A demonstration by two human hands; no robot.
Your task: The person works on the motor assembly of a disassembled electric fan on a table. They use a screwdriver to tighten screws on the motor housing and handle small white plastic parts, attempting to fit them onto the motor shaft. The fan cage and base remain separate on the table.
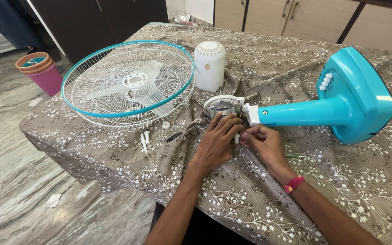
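Note:
A turquoise table fan stand (341,102) lies on its side on the cloth-covered table (341,190), its square base to the right. At the neck's left end sits the bare motor (223,108) in a white ring mount. My left hand (218,140) wraps over the motor's near side, fingers curled on it. My right hand (264,143) pinches something small just below the white neck joint; what it pinches is hidden by the fingers. A red band circles my right wrist.
The white wire fan guard with a turquoise rim (129,84) lies left of the motor, blades under it. A white motor cover (209,65) stands behind. White screws (144,139) and a small knob (165,124) lie near the guard. Stacked pots (41,70) stand on the floor.

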